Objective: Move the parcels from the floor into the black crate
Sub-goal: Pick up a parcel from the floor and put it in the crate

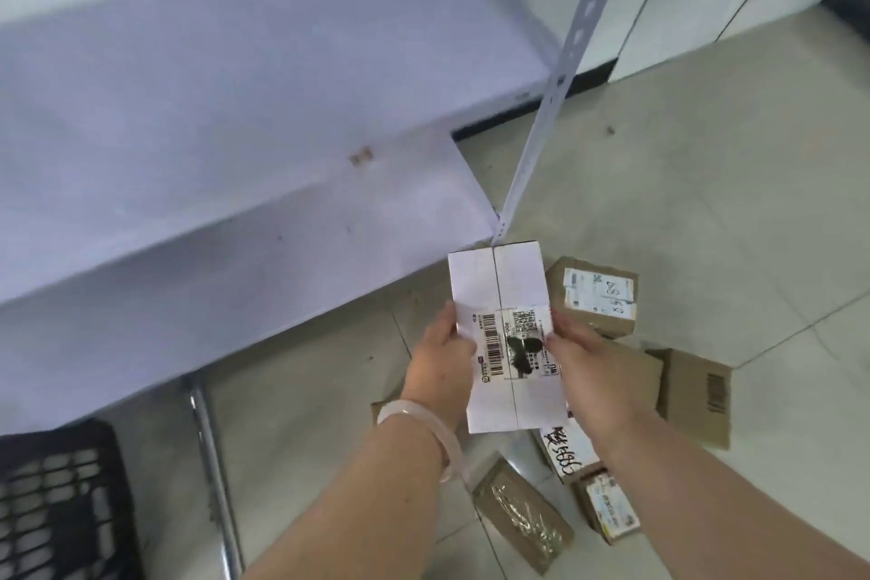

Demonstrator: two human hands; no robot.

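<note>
Left hand (442, 363) grip: closed on the left long edge of the white parcel (506, 278), thumb (451, 320) on the top face, other fingers hidden underneath. Right hand (593, 372) grip: same on the right edge, thumb (558, 343) lying over the printed label, the rest of the fingers behind the box. Both grips were narrow, set by the thickness of the box.

Pose: both forearms came in from the bottom edge, converging on the parcel. The left wrist carried a pale bracelet (423, 431). Backs of both hands faced the camera.

The white parcel was held label-up, long axis pointing away from the person, over the pile on the floor (706, 155). Its far end sat near the foot of the perforated shelf upright (560, 85).

On the floor below and to the right were:
- a labelled brown box (593, 297)
- a barcoded brown box (696, 396)
- a flat brown parcel (647, 372), partly behind the right hand
- a white parcel with handwriting (567, 454)
- a small labelled box (609, 511)
- a taped brown packet (522, 520)

Only a corner of the black crate (61, 499) showed, at lower left. It sat below the pale shelf (235, 108), left of a metal leg (212, 462), well apart from the held parcel. I couldn't tell what was in the crate.
</note>
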